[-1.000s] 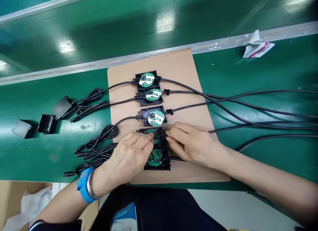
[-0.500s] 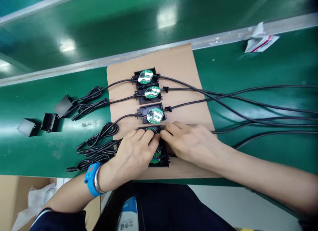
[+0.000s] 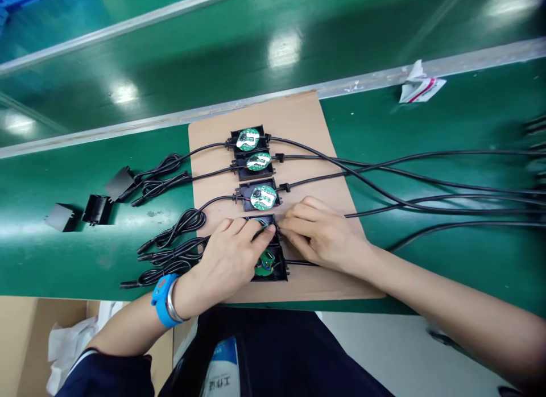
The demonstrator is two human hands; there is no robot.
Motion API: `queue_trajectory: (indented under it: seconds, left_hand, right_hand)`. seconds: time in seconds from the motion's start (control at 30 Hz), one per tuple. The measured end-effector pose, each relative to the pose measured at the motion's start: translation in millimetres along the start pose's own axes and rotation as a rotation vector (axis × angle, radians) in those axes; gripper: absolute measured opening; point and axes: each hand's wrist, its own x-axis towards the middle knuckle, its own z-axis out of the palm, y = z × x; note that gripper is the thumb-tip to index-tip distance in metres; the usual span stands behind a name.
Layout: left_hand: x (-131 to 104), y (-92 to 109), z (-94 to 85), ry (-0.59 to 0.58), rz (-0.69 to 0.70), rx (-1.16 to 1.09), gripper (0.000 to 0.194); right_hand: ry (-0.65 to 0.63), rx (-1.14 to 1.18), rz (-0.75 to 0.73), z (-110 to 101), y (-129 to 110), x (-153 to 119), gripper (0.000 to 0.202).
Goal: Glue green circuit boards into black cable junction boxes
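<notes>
Open black box being handled sits on the near half of the cardboard sheet, second from the sheet's near edge; long axis looks left-right, in line with its cable, though the left hand covers much of it. Key relation: hands flank it, neither clearly nearer. Left hand comes in from the sheet's left, over the box, thumb and index close together inside near the right end, partly hiding the circuit board; whether they pinch anything, can't tell. Right hand, over the sheet's right half, has fingertips bunched at the box's right end; cable emerges behind it, grip point hidden. Another box just beside, nearer the sheet's near edge; three more boxes toward the far edge. Coiled leads off the sheet's left edge, wrapper well right of it.
</notes>
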Motion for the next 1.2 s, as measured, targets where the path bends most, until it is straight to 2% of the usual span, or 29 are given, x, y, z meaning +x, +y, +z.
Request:
queue_trajectory:
  seconds: [0.07, 0.13, 0.2, 0.27, 0.33, 0.4, 0.53, 0.67, 0.77, 0.83, 0.9, 0.97, 1.07, 1.13, 1.2]
  left_hand:
    - [-7.6, -9.4, -8.9, 0.084, -0.043, -0.105, 0.045]
    - [-17.0, -20.1, -17.6, 0.158, -0.140, -0.179, 0.038]
    - [-24.4, -29.6, -22.1, 0.128, -0.240, -0.206, 0.027]
    - [-27.6, -36.1, -20.4, 0.033, -0.289, -0.224, 0.017]
    - [-26.8, -38.6, -14.6, -0.018, -0.304, -0.240, 0.014]
    - [-23.7, -38.1, -7.9, -0.014, -0.297, -0.232, 0.013]
    - [-18.8, -33.2, 0.3, 0.016, -0.240, -0.151, 0.014]
    - [-20.6, -30.1, -4.7, -0.033, -0.227, -0.094, 0.017]
    - [-18.7, -33.7, -19.4, -0.058, -0.206, -0.077, 0.014]
    - [-10.9, -40.3, -29.0, -0.043, -0.191, -0.059, 0.019]
    - [2.1, -50.6, -32.0, -0.021, -0.180, -0.033, 0.029]
    - [16.5, -62.6, -26.2, -0.029, -0.184, -0.031, 0.030]
    - [28.8, -76.4, -10.8, -0.058, -0.205, -0.099, 0.020]
    - [27.2, -79.3, -6.2, -0.042, -0.224, -0.195, 0.014]
    - [20.7, -77.4, -9.9, -0.023, -0.256, -0.304, 0.009]
  right_hand:
    - [0.050, -0.058, -0.017, -4.7, -5.5, -0.1, 0.016]
    - [0.102, -0.124, -0.044, -7.0, -17.4, 1.5, 0.017]
    - [0.101, -0.182, -0.076, -4.5, -34.0, 6.1, 0.023]
    - [0.031, -0.243, -0.080, 2.8, -50.8, 13.3, 0.029]
    - [-0.050, -0.306, -0.053, 12.0, -63.6, 21.3, 0.037]
    - [-0.089, -0.355, -0.033, 20.2, -70.9, 28.3, 0.043]
    - [-0.092, -0.370, -0.068, 30.1, -73.6, 37.5, 0.029]
    - [-0.082, -0.333, -0.077, 30.0, -71.3, 38.2, 0.028]
    - [-0.075, -0.206, -0.099, 13.7, -60.1, 31.4, 0.031]
    - [0.020, -0.137, -0.119, -3.5, -42.0, 26.9, 0.028]
    - [0.158, -0.197, -0.107, -18.1, -15.0, 25.8, 0.025]
    - [0.203, -0.301, -0.056, -23.9, 15.4, 27.6, 0.023]
    - [0.106, -0.260, 0.018, -18.8, 49.0, 29.7, 0.022]
    - [0.105, -0.186, 0.042, -16.7, 55.9, 28.3, 0.018]
    - [0.134, -0.133, 0.021, -21.7, 52.2, 25.8, 0.016]
